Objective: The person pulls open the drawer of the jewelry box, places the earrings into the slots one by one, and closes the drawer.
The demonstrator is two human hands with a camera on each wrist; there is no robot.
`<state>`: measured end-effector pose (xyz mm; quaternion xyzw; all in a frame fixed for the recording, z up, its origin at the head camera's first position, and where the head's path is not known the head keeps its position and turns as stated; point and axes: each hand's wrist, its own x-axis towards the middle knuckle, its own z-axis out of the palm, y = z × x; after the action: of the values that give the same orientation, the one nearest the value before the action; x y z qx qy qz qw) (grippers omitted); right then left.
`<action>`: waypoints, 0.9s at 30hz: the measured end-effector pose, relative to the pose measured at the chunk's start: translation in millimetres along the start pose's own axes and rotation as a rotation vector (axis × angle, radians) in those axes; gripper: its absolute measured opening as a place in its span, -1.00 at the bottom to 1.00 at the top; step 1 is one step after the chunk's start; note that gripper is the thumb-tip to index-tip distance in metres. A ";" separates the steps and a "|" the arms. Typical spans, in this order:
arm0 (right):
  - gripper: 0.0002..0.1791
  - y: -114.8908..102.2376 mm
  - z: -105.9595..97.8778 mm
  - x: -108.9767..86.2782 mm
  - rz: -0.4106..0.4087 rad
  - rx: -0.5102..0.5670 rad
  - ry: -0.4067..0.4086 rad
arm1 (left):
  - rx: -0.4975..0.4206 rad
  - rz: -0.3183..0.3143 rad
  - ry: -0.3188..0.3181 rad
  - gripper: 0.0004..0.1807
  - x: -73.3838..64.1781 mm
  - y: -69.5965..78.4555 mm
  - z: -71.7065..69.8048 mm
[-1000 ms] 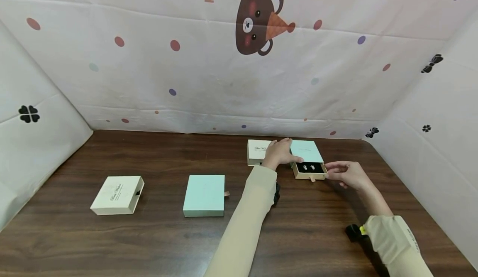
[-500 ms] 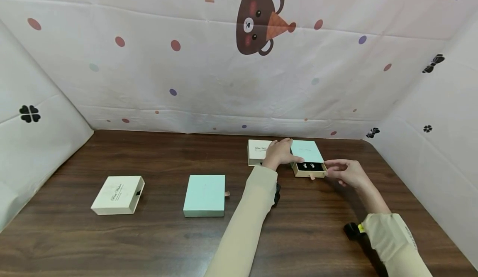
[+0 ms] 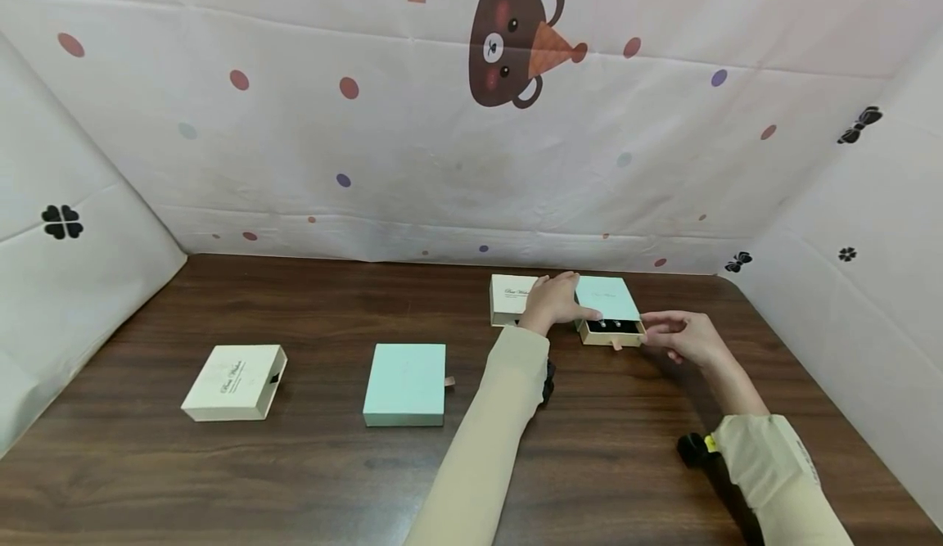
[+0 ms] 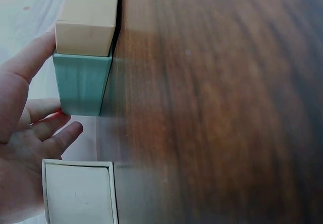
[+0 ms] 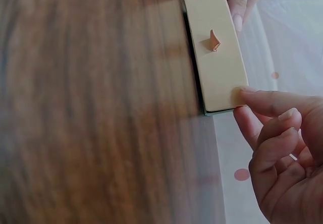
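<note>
A mint-green jewelry box (image 3: pixel 606 296) stands at the back right, its cream drawer (image 3: pixel 613 339) partly out toward me. Silver earrings (image 3: pixel 602 324) show on the drawer's black lining, partly under the sleeve's edge. My left hand (image 3: pixel 554 304) holds the sleeve at its left side, thumb near the front top edge and fingers toward the back. With my right hand (image 3: pixel 687 340) I grip the drawer's front right corner. In the right wrist view its thumb presses the drawer's front beside a pink ribbon tab (image 5: pixel 215 41); the index finger lies along the side.
A cream box (image 3: pixel 508 294) stands just left of the mint one, partly behind my left hand. Nearer to me are a second mint box (image 3: pixel 404 385) and, farther left, another cream box (image 3: pixel 234 382). White printed cloth (image 3: pixel 412 145) walls off the dark wooden table (image 3: pixel 309 480).
The drawer has slid a little farther back into its mint sleeve, covering more of the earrings. My right hand has moved slightly away from me with it; the left hand stays in place.
</note>
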<state>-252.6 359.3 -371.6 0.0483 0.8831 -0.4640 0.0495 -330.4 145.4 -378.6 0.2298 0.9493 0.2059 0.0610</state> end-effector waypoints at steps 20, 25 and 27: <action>-0.40 -0.4 -1.3 4.7 0.007 0.030 -0.017 | -0.005 -0.008 -0.010 -0.08 -0.1 0.1 -1.4; -0.35 1.0 -1.4 6.1 -0.001 0.029 -0.027 | -0.014 -0.010 -0.009 -0.09 -0.2 0.3 -0.5; -0.36 1.6 -1.4 6.7 -0.006 0.030 -0.031 | -0.014 -0.012 -0.007 -0.09 -0.5 0.3 -0.3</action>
<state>-259.0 361.6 -373.1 0.0391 0.8753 -0.4781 0.0613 -329.8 145.3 -378.2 0.2242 0.9490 0.2113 0.0669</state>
